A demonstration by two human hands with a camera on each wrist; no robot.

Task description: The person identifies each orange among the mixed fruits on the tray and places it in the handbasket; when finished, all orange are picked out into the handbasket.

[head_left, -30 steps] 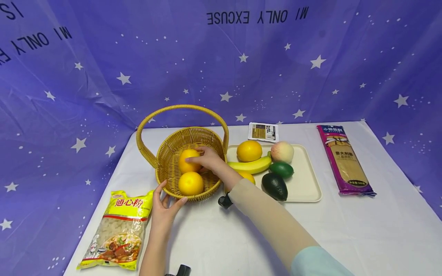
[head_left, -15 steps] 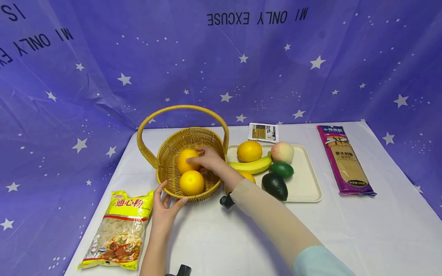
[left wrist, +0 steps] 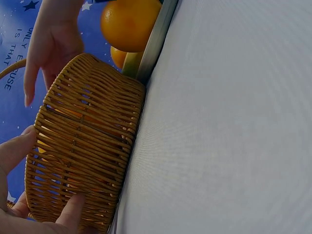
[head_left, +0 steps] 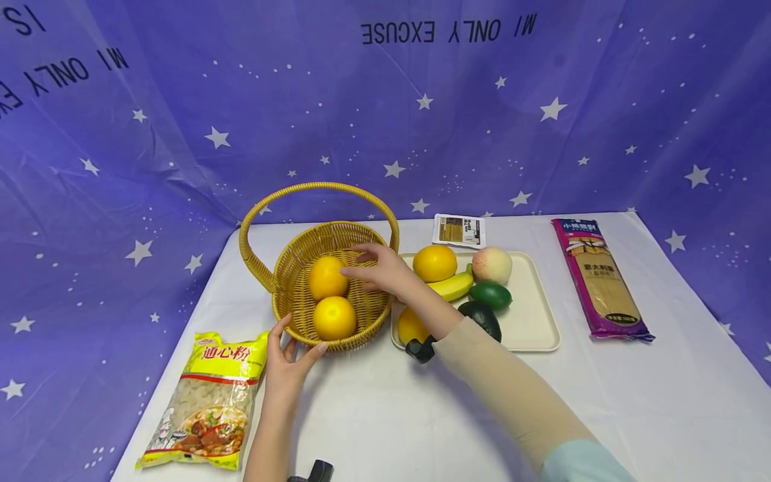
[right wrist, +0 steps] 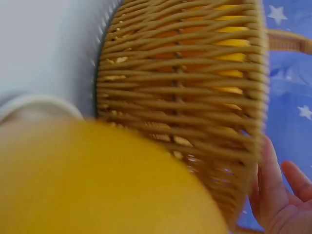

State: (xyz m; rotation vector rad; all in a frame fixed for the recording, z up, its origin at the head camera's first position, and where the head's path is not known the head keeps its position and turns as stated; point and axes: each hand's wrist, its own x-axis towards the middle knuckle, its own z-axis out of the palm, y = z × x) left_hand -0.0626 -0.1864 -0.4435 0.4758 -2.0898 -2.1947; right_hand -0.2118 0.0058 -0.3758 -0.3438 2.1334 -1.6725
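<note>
A yellow wicker basket [head_left: 295, 268] with a tall arched handle stands left of centre. Two oranges lie inside it, one farther back [head_left: 328, 278] and one near the front rim [head_left: 334, 319]. My left hand [head_left: 288, 375] holds the basket's near-left side, fingers at the rim and on the woven wall [left wrist: 87, 146]. Over the right part of the basket is my right hand [head_left: 385, 271], its fingers extended and holding nothing, fingertips close beside the back orange. Under that wrist, another orange [head_left: 412, 326] sits on the cream tray [head_left: 530, 321] and looms large in the right wrist view.
The tray, right beside the basket, also bears an orange [head_left: 435, 263], a banana [head_left: 452, 288], a peach [head_left: 492, 266], a small green fruit [head_left: 490, 294] and an avocado [head_left: 482, 320]. A yellow pasta bag [head_left: 219, 381], a spaghetti pack [head_left: 602, 281] and a white sachet [head_left: 460, 231] lie around.
My right hand has let go of the back orange and drawn back to the right, its fingers spreading. The oranges shifted slightly in the basket. My left hand has stayed on the rim.
</note>
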